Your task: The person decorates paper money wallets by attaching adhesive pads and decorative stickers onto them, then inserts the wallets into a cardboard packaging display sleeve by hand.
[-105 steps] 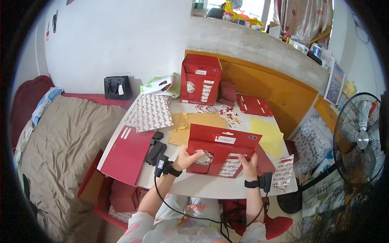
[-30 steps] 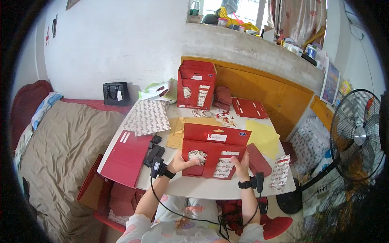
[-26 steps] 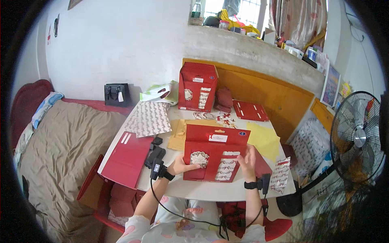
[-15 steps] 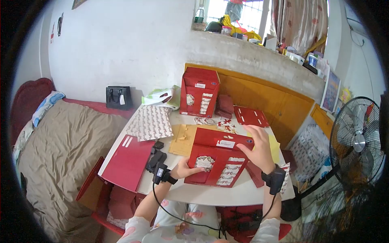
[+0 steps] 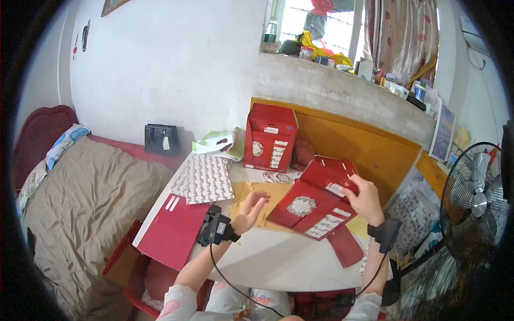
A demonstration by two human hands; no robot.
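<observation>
My right hand [image 5: 365, 199] grips a red cardboard package [image 5: 289, 215] by its upper right part, fingers over the top edge. The package is tilted above the table, with a white label and patterned white panels on its front. To its left, my left hand [image 5: 251, 209] is off it, with fingers apart and nothing held. Behind stands a stack of similar red packages [image 5: 271, 120]. A flat red cardboard sheet [image 5: 170, 230] lies at the left of the table, and a dark red strip [image 5: 345, 247] lies below my right hand.
The white table [image 5: 257, 262] also bears patterned sheets [image 5: 203, 179], tan paper [image 5: 242, 193] and a white-green plastic bag [image 5: 219, 143]. A bed [image 5: 96, 198] is on the left, a black fan [image 5: 476, 198] on the right. A carton [image 5: 122, 251] stands at the table's lower left.
The package has been lifted and tilted, moving right and back in my right hand. My left hand has let go of its left side. The view has shifted a little.
</observation>
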